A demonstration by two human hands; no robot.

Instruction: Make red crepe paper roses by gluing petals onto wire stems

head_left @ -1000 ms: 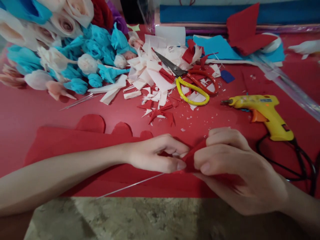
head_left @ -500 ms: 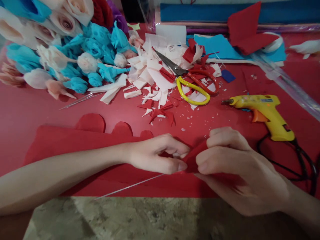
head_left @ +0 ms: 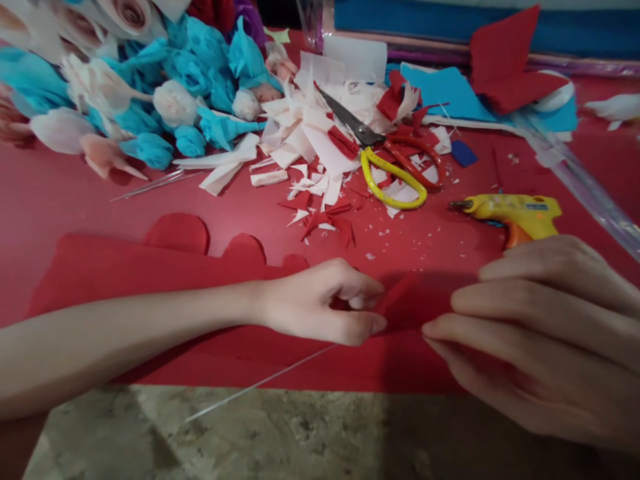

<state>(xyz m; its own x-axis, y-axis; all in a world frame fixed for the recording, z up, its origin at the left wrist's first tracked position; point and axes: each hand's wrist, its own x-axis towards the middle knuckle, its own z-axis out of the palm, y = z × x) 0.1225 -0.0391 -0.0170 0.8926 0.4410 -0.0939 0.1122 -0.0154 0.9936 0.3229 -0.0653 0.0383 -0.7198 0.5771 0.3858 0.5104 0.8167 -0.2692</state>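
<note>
My left hand [head_left: 325, 303] is closed in a pinch, thumb against curled fingers, on a small piece of red crepe paper [head_left: 403, 303]. A thin pale wire [head_left: 260, 383] runs from beneath that hand down to the left, past the table edge. At the paper's right side, my right hand [head_left: 540, 340] has its thumb and index fingertips together at the lower corner; its other fingers are bent above. Under my left forearm lies a large red sheet [head_left: 115, 267], with rounded red petal-shaped pieces [head_left: 177, 233] along its far edge.
Scissors [head_left: 370, 137] with red and yellow handles lie on paper scraps [head_left: 320, 140]. A yellow glue gun [head_left: 520, 210] is partly behind my right hand. Blue and pale paper flowers [head_left: 175, 107] crowd the far left. The red tabletop [head_left: 240, 213] ends above a mottled floor [head_left: 300, 433].
My right hand has moved right, away from my left, uncovering more of the red crepe paper and covering the glue gun's handle. My left hand keeps its pinch. The view has shifted slightly.
</note>
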